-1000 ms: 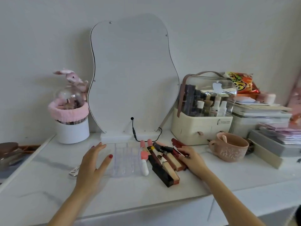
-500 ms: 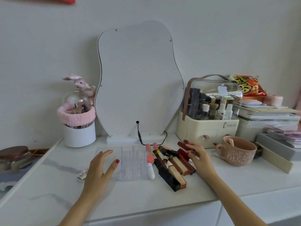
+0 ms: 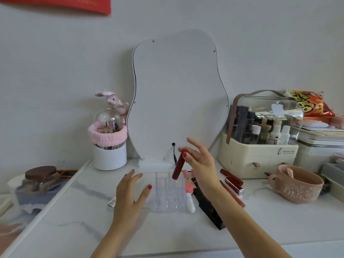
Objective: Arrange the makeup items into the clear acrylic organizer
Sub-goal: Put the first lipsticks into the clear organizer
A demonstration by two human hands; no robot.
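The clear acrylic organizer [image 3: 167, 194] lies flat on the white marble table in front of the mirror. My left hand [image 3: 130, 194] rests spread on its left edge, holding nothing. My right hand [image 3: 201, 161] hovers above the organizer's back right part, thumb and finger pinching the top of a dark red lipstick tube [image 3: 177, 167] that hangs tilted over the compartments. To the right of the organizer lie more makeup items: a pink and white tube [image 3: 189, 198], a long black box [image 3: 208, 207] and several red lipsticks [image 3: 232, 180].
A curved mirror [image 3: 176, 99] with a black cable stands behind. A white cup with a pink band [image 3: 109, 144] is at the left, a cream cosmetics case [image 3: 260, 142] and a pink mug [image 3: 297, 185] at the right, a lidded jar [image 3: 40, 177] far left.
My right hand has lifted a dark red lipstick from the pile and carried it left, up over the organizer. My left hand stays on the organizer's left edge. The camera tilted up.
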